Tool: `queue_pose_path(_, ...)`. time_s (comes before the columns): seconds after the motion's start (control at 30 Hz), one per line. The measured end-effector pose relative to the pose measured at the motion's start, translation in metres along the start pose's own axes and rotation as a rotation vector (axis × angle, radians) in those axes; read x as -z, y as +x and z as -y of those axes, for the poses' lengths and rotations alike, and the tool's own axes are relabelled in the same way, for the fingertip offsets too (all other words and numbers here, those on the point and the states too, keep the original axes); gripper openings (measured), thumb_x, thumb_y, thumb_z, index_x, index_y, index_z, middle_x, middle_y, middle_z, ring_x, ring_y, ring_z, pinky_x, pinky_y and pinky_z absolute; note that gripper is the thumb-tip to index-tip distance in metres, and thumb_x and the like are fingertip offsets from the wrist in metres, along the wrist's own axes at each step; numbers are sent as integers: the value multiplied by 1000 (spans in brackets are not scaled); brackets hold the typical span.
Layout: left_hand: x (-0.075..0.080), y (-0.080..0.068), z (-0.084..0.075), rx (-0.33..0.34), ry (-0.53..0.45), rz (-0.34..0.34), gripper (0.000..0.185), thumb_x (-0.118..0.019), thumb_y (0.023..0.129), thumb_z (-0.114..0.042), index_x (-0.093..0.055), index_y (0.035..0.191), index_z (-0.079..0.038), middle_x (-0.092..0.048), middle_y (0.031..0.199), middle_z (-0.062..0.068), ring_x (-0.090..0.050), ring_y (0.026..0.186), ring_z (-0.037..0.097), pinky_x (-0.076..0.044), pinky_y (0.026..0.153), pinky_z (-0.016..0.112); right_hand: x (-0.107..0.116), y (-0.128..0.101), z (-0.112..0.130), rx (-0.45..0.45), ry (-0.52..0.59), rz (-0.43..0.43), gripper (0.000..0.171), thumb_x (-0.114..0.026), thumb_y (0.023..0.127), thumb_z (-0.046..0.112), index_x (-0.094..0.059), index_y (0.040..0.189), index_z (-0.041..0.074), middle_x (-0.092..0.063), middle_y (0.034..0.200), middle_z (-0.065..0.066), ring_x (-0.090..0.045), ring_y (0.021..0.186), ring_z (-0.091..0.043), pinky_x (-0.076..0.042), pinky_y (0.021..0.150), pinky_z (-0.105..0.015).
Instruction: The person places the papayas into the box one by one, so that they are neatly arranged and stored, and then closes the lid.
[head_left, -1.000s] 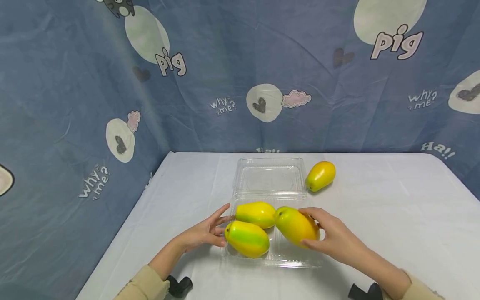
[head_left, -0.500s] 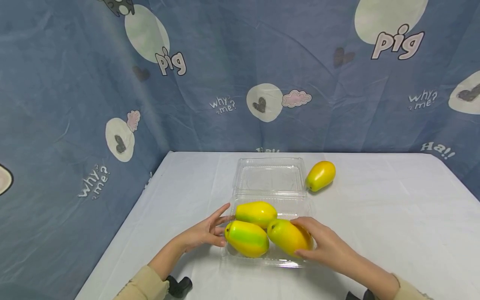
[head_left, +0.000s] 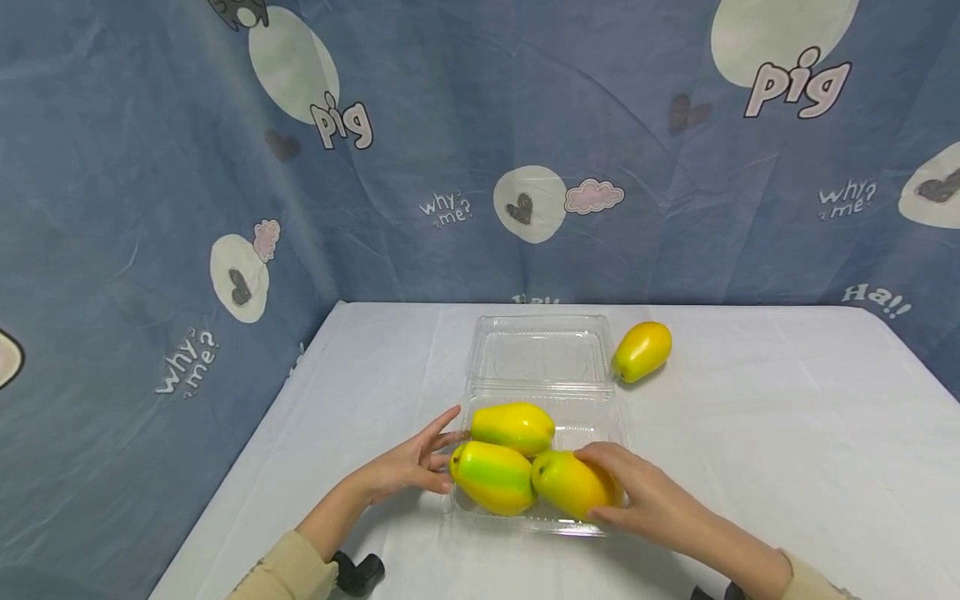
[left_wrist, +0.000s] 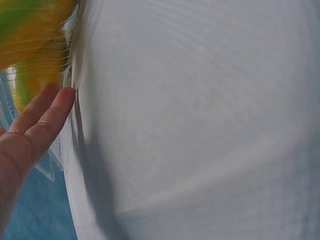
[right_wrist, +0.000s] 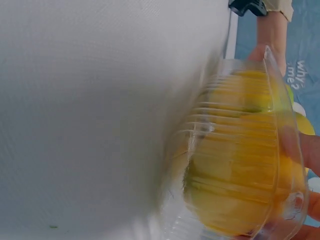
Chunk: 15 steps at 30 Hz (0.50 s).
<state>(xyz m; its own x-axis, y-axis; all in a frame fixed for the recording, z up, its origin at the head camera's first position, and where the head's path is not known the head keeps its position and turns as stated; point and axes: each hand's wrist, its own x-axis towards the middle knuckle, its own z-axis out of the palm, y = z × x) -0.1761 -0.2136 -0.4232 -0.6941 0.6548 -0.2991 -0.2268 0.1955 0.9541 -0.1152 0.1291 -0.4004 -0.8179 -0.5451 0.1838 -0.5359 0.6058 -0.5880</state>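
In the head view my right hand (head_left: pixel 648 500) grips a yellow-green papaya (head_left: pixel 572 485) from its right side. It sits low in the front right of a clear plastic clamshell box (head_left: pixel 588 417). Through the ribbed wall, the right wrist view shows the papaya (right_wrist: pixel 230 180) with fingers (right_wrist: pixel 311 150) at the rim. Two more papayas lie in the left half: a green-striped one (head_left: pixel 491 478) in front, a yellower one (head_left: pixel 512 428) behind. My left hand (head_left: pixel 401 468) is spread, straight fingertips against the box's left wall, as the left wrist view also shows on the fingers (left_wrist: pixel 47 117).
The box's clear lid (head_left: pixel 543 354) lies folded back behind its base. Right of the lid, another papaya (head_left: pixel 642 352) rests on the white tablecloth (head_left: pixel 780 400). A printed blue curtain (head_left: pixel 420 100) hangs behind and along the left.
My right hand has brought its papaya left, toward me and down into the front right of the box, close against the green-striped one. My left hand stays at the box's wall.
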Motion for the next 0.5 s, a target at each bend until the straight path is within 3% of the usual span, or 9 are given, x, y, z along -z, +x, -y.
queue_pose_path(0.2,-1,0,0,1,2,-3,102,-70,79,-12,3,148,-27,-4,151,23,-38,129,32,-43,94,41,0,1,-1,-3,-19,45,52,-73,75,18,-52,122,7,-53,124,-14,-52,111,-32,-43,91,-46)
queue_pose_path(0.5,0,0,1,6,9,-2,102,-71,79,-13,3,148,-29,-4,151,22,-37,129,32,-43,95,42,3,4,1,-30,-24,77,49,-72,77,19,-54,121,7,-53,125,-13,-51,112,-32,-42,92,-47)
